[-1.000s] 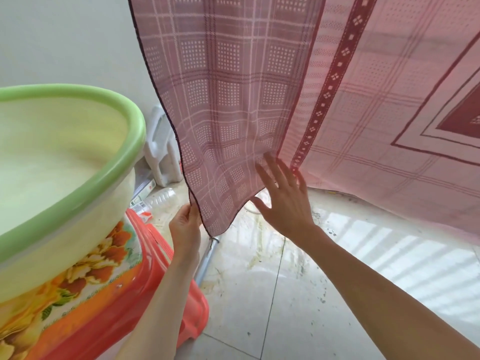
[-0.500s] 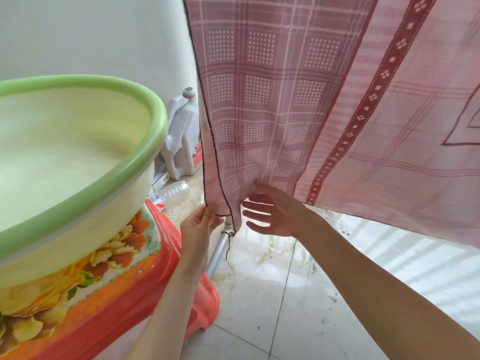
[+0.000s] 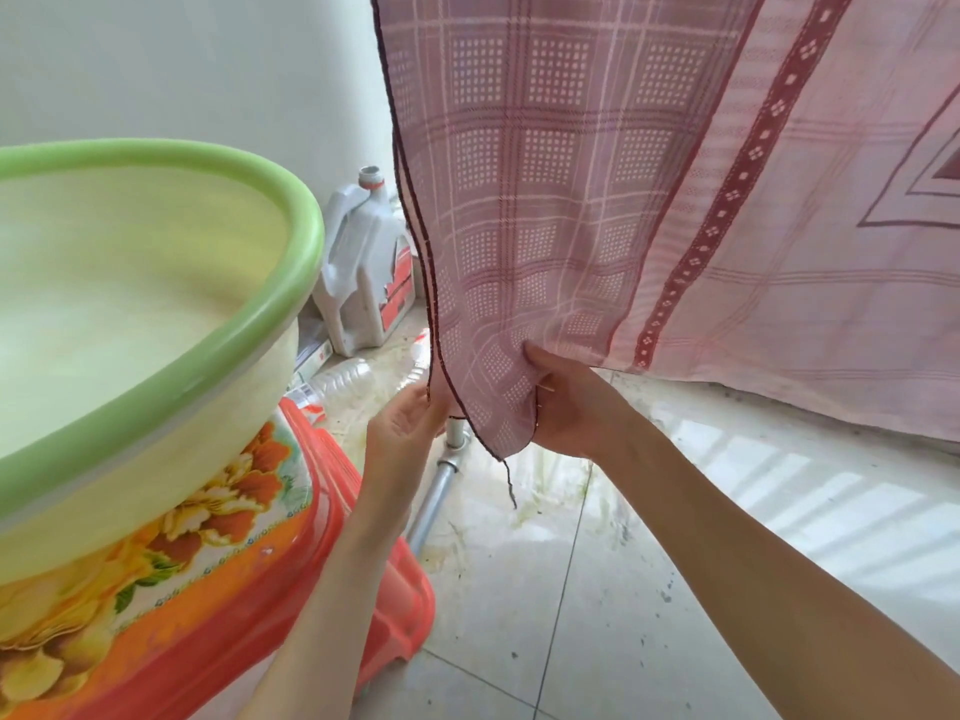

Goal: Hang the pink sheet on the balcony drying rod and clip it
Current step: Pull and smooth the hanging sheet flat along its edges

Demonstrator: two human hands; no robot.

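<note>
Bright daylight, striped glare on the floor tiles (image 3: 810, 491), perhaps slight wide-angle edge curvature.

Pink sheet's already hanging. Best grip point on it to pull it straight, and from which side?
Probably the lower corner of the pink sheet, from below: it hangs free off the floor, with the dark hem marking both edges. The right hand already bunches that corner, and the left hand pinches the side hem beside it.

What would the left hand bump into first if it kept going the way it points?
Probably the pink sheet: the left hand already pinches its dark edge, pointing up and forward into the cloth. Depth is hard to judge.
</note>
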